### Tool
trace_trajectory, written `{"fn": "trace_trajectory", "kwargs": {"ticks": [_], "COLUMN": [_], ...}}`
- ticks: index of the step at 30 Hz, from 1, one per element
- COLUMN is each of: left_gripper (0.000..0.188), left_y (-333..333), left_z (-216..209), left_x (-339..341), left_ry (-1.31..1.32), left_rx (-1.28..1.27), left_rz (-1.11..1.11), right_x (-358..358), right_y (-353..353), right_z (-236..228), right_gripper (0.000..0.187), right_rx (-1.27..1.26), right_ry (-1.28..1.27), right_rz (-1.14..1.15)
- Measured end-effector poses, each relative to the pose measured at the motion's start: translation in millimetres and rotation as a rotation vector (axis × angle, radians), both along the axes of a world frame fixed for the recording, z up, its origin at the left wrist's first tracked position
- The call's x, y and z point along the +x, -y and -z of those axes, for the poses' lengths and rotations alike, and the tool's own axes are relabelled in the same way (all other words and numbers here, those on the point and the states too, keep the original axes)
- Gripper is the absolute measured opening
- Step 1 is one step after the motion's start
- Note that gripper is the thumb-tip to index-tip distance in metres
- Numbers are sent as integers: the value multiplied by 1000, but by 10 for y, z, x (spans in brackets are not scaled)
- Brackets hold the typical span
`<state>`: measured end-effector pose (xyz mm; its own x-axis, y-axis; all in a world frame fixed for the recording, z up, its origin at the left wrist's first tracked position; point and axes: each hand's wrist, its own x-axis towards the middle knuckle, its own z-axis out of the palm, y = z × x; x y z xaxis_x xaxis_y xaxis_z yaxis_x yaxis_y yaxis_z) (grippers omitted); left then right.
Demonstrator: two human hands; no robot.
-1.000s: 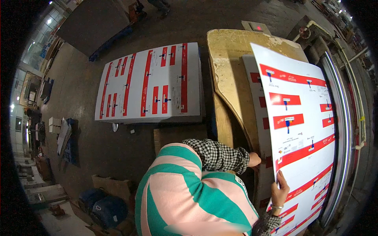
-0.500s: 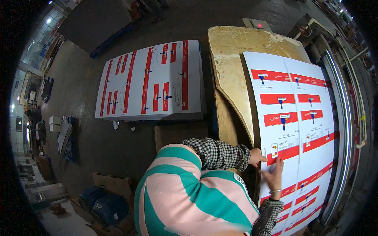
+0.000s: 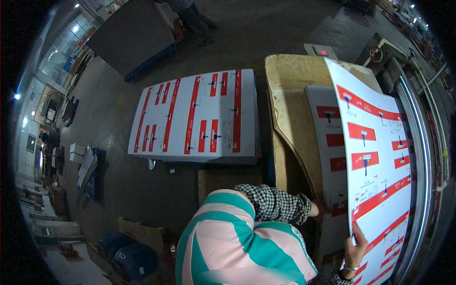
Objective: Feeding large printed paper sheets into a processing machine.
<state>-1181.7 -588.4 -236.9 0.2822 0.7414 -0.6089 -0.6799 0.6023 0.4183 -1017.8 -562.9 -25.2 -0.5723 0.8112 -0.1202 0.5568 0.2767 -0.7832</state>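
My right hand grips the left edge of a large white printed sheet with red bands, thumb and fingers closed on it. That edge is lifted and curves up, while the far side of the sheet lies toward a shiny metal roller. Below it, in shadow, shows another printed sheet with the same red blocks. My left hand is at the left edge of this lower sheet, its fingers too dark to make out. Both sheets lie over a worn tan board.
To the left stands a tall stack of similar printed sheets. Farther off are a big dark stack on a blue pallet and a person beside it. Blue drums stand at the lower left. Pipes run along the right.
My right hand has taken the sheet's left edge and raised it to the right, uncovering the sheet below. My left hand stays near the stack's edge. The whole view has shifted slightly.
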Motion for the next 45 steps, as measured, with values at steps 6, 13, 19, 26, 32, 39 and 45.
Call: {"fn": "trace_trajectory", "kwargs": {"ticks": [6, 13, 19, 26, 32, 39, 45], "left_gripper": [23, 37, 28, 24, 21, 22, 38], "left_y": [207, 200, 241, 260, 165, 102, 218], "left_z": [-671, -634, -462, -766, -285, -161, -559], "left_x": [-73, -130, -159, -219, 15, -98, -146], "left_ry": [-699, -305, -323, -332, -251, -1569, -248], "left_rx": [105, 131, 140, 88, -55, 702, 125], "left_rz": [163, 84, 75, 64, -92, 905, 15], "right_x": [126, 109, -269, -13, 165, 197, -131], "right_y": [143, -505, 94, -164, -11, 178, -353], "right_z": [924, 1365, 1029, 446, -136, 871, 626], "right_gripper": [40, 47, 106, 36, 31, 28, 37], "right_rx": [-141, 285, 249, -224, 47, -5, -128], "right_ry": [-2, 21, 487, 107, -31, -63, 204], "right_rz": [10, 305, -226, -9, -17, -63, 89]}}
